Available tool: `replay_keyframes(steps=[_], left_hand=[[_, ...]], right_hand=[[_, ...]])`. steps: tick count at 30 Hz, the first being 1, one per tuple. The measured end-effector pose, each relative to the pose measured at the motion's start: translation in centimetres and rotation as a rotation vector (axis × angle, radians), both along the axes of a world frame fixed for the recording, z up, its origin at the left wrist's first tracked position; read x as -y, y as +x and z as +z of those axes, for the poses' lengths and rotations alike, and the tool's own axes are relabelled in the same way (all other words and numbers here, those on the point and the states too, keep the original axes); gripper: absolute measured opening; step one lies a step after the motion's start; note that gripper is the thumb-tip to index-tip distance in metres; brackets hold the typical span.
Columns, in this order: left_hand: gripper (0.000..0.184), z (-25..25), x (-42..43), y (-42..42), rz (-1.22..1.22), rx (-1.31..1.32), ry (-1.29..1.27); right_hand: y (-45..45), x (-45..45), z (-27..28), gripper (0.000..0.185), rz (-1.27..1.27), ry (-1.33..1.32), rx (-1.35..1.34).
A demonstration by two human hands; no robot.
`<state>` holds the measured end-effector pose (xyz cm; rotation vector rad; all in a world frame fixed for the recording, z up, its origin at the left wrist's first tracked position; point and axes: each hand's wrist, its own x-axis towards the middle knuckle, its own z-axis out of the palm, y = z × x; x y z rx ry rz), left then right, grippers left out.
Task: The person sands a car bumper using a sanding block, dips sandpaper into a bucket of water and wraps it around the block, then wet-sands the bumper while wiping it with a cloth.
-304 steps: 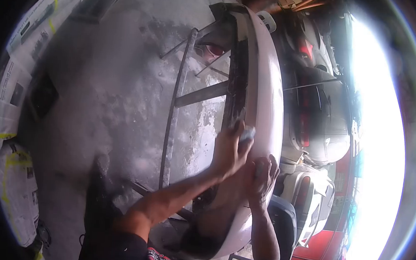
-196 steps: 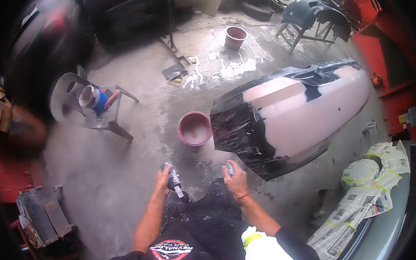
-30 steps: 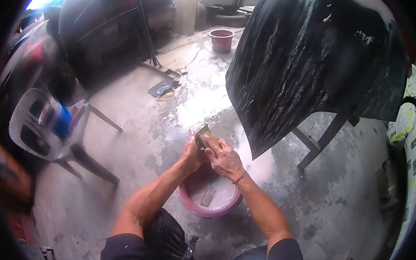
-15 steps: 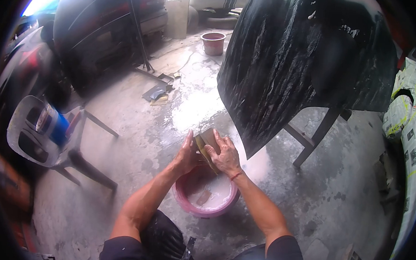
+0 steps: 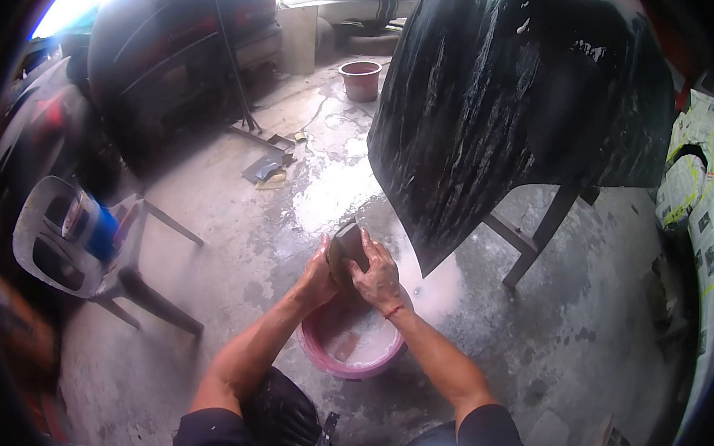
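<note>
Between my two hands is a piece of brownish sandpaper (image 5: 352,249), raised over the back rim of a pink basin (image 5: 349,370). My left hand (image 5: 319,274) presses on its left side, fingers pointing up. My right hand (image 5: 377,277), with a red string at the wrist, grips its right side, thumb across the face. Cloudy liquid fills the basin, and a small brownish piece (image 5: 347,346) lies in it. What my left palm covers is hidden.
A large black panel (image 5: 508,110) rests on a stand (image 5: 543,237) at the right. At the left, a grey chair (image 5: 64,268) holds a blue container (image 5: 98,230). Farther back are a reddish bucket (image 5: 359,82) and scraps (image 5: 267,170) on wet floor. Newspaper-covered parts (image 5: 698,192) line the right edge.
Both hands have come from holding separate items, away from the pale bumper, to the basin. In the last second the sandpaper has turned between my hands, its brown face now showing.
</note>
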<state>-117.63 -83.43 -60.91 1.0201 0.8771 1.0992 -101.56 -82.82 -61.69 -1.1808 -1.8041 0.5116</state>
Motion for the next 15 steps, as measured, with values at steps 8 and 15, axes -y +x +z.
replay_keyframes(steps=[8,15], left_hand=[[0.052,3.1,0.9,-0.9,-0.008,-0.498,0.412],[0.051,3.0,0.5,0.0,-0.083,0.435,-0.253]], right_hand=[[0.3,-0.2,-0.2,0.07,0.103,0.044,-0.008],[0.7,-0.4,2.4,0.071,0.08,0.0,-0.019]])
